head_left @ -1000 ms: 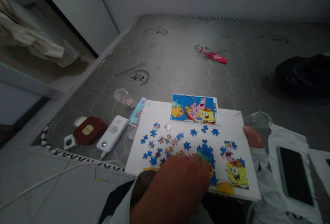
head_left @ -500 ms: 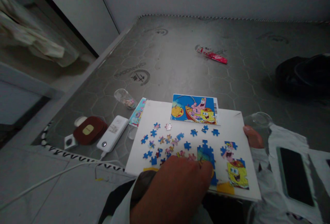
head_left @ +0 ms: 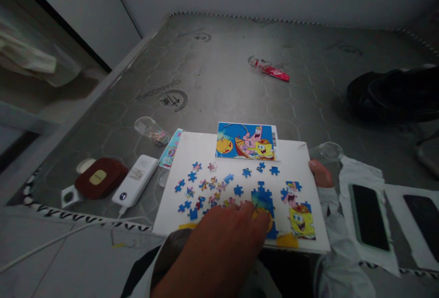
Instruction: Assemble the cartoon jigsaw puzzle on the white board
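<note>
A white board (head_left: 219, 238) carries loose blue and pink puzzle pieces (head_left: 238, 190) on its left and middle. My left hand (head_left: 228, 227) is curled low over the board, fingers pressed together at the left side of a joined blue section (head_left: 262, 197); what its fingertips hold is hidden. My right hand (head_left: 320, 173) grips the board's right edge. Between the blue section and that edge lies a joined section with a yellow face (head_left: 302, 222). A picture card (head_left: 245, 141) of the cartoon scene rests across the board's top edge.
Left of the board are a clear cup with pieces (head_left: 152, 131), a white power bank (head_left: 135, 183) with a cable, and a brown case (head_left: 101, 178). Rightward lie another clear cup (head_left: 331, 151) and a phone (head_left: 370, 215). A red package (head_left: 269, 69) and black bag (head_left: 391, 94) are farther back.
The view has shifted, so the board and surroundings appear farther left, and a second dark phone shows at the right. My left hand remains curled over the blue section; my right still grips the board.
</note>
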A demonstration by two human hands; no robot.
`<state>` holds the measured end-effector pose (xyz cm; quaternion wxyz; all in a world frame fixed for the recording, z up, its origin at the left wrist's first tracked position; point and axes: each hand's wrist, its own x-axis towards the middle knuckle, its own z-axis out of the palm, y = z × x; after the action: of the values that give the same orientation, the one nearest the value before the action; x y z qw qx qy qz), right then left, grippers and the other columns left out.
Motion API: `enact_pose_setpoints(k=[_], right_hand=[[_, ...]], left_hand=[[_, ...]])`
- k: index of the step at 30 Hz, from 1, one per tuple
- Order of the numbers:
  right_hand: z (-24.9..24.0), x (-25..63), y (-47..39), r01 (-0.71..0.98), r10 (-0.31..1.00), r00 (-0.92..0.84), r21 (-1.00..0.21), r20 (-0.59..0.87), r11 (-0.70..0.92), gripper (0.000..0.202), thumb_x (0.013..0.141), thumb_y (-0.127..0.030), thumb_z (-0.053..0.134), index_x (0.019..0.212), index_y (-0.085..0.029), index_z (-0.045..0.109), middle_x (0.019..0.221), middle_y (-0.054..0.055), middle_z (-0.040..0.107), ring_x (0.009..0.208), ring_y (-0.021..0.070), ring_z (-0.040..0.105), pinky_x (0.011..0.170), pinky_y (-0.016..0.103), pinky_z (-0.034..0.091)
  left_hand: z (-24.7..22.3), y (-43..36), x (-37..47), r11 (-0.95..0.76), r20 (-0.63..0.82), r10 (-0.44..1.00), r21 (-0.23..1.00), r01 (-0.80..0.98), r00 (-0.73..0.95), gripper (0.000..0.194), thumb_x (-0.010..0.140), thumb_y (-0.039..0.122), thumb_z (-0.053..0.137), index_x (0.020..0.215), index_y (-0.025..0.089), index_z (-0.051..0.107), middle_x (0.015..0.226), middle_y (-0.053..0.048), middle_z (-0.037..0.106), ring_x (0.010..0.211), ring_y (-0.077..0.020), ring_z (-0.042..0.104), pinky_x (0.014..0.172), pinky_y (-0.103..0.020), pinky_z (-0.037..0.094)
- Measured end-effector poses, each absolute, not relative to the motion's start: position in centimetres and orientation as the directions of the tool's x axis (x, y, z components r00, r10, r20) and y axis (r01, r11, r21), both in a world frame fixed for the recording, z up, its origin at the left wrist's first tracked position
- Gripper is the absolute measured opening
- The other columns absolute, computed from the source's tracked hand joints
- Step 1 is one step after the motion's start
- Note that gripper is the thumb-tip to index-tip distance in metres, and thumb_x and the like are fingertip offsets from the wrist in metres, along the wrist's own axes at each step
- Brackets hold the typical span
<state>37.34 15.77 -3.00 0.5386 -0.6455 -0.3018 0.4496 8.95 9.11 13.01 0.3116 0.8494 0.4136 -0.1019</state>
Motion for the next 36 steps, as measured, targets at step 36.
enact_pose_setpoints(k=[36], right_hand=[[-3.1,37.2,15.2,-0.078,0.928,0.331,-0.985,-0.172,-0.155,0.038,0.089,-0.043,0.069,0.067,-0.02,0.049,0.054,-0.011,0.041,0.046,0.0051,0.035,0.044,0.02,0.029]], left_hand=[[12.5,9.0,9.1,-0.478,-0.467,0.636,0.386,0.789,0.614,0.038,0.09,0.005,0.042,0.121,0.02,0.058,0.108,-0.013,0.076,0.073,-0.0286,0.076,0.056,-0.041,0.062]])
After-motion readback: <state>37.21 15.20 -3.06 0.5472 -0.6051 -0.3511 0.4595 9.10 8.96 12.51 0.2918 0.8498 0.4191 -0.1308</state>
